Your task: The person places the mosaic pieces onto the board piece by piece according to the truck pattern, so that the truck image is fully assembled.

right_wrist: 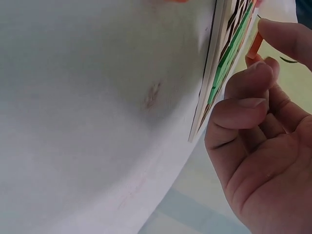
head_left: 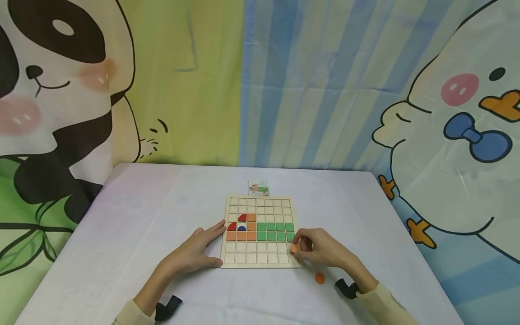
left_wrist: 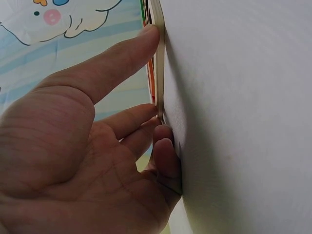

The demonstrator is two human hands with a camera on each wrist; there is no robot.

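Observation:
A wooden grid board (head_left: 262, 258) lies on the table with coloured pieces in its cells. Green squares (head_left: 276, 231) fill two rows at the right. Orange squares (head_left: 252, 226) stand left of them, along with two red quarter-round pieces (head_left: 232, 226) and a blue half-round piece (head_left: 241, 228). My left hand (head_left: 194, 253) touches the board's left edge with thumb and fingertips spread along it. Over the board's right edge, my right hand (head_left: 322, 247) pinches an orange disc (right_wrist: 255, 45) between thumb and index finger. Its other fingers are curled.
Another orange disc (head_left: 320, 278) lies on the white table (head_left: 349, 203), below the right hand. A small pattern card (head_left: 258, 187) sits just behind the board. Cartoon-printed curtains (head_left: 308, 81) hang beyond the table.

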